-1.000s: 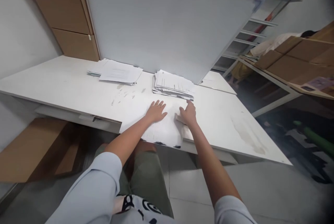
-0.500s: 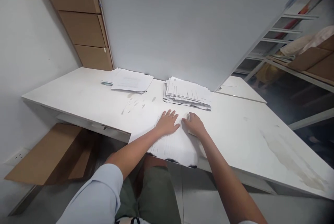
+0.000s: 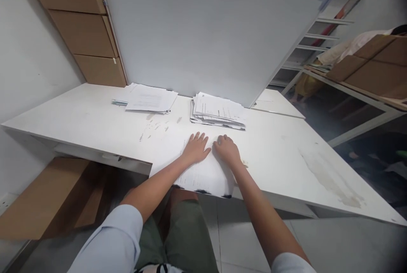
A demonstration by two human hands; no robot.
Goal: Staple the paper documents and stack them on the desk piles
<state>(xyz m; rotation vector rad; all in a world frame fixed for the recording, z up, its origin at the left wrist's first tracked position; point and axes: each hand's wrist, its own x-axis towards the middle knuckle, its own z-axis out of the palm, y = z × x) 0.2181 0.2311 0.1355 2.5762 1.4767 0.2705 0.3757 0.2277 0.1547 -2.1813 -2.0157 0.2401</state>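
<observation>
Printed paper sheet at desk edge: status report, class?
Left hand flat on printed white paper sheet. Right hand curled beside it. Sheet overhangs white desk. Paper stack just beyond.

Your sleeves and clothes, seen from above

You wear pale blue short sleeves ending above the elbows, forearms bare down to your left hand (image 3: pixel 196 149) and right hand (image 3: pixel 227 151); olive-green trousers, and a white garment with black print.

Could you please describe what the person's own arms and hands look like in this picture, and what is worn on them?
Both arms are bare from above the elbow down, with short pale blue sleeves at the upper arms. The left hand and right hand wear no gloves; no rings, watch or bracelets are visible on hands or wrists.
</observation>
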